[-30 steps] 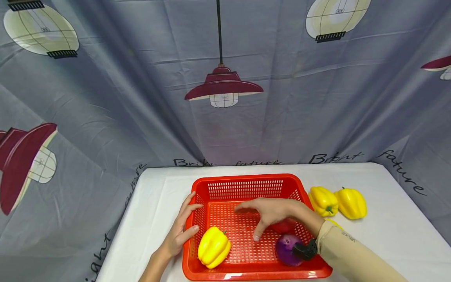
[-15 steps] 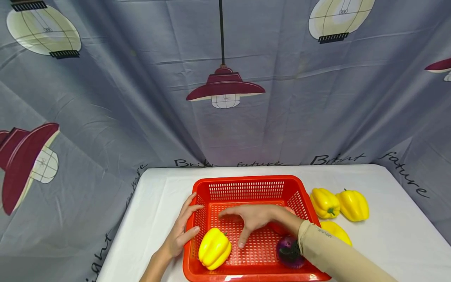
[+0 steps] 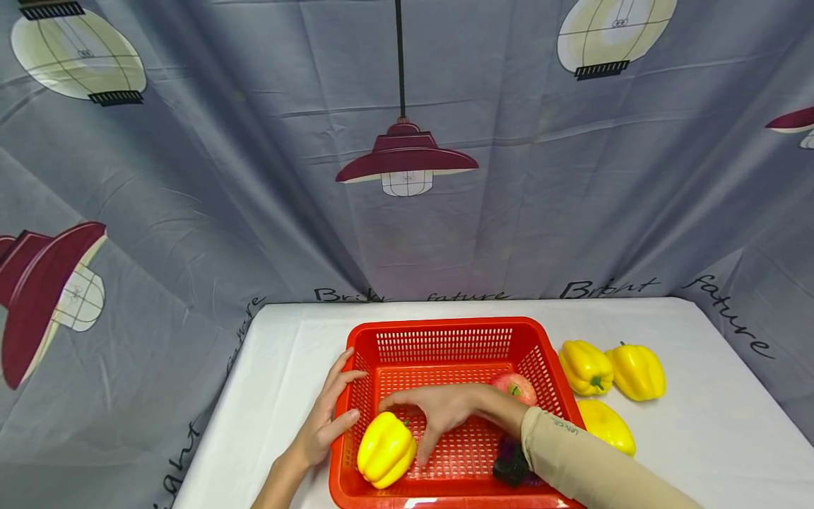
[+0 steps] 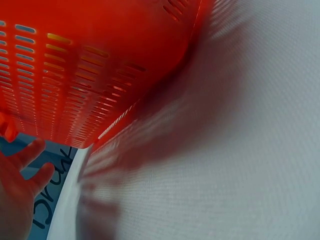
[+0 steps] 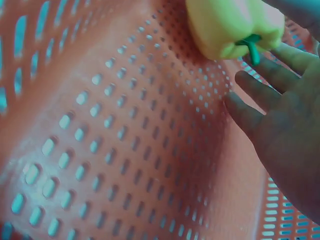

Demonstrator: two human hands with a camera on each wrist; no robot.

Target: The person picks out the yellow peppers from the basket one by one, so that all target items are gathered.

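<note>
A red plastic basket (image 3: 445, 322) stands on a white-covered table, with a yellow bell pepper (image 3: 386, 450) in its near left part. Over the basket's left rim lie the spread fingers of my left hand (image 3: 322, 424), thumb also at the rim. My right hand (image 3: 439, 413) reaches into the basket, thumb and fingers parted just right of the pepper. In the right wrist view its straight fingers (image 5: 250, 100) come close to the green stem of that pepper (image 5: 235, 25). Nothing is gripped by either hand.
Inside the basket, a round red fruit (image 3: 516, 387) lies by the right wall. A purple round vegetable (image 3: 506, 445) is mostly hidden by the right sleeve and a black wrist device (image 3: 511, 466). Outside, right, lie two yellow bell peppers (image 3: 581, 364) and another yellow item (image 3: 605, 426).
My right hand has moved left and nearer across the basket, up to the yellow bell pepper. The red fruit now shows more; the purple vegetable less. My left hand stays at the rim.
</note>
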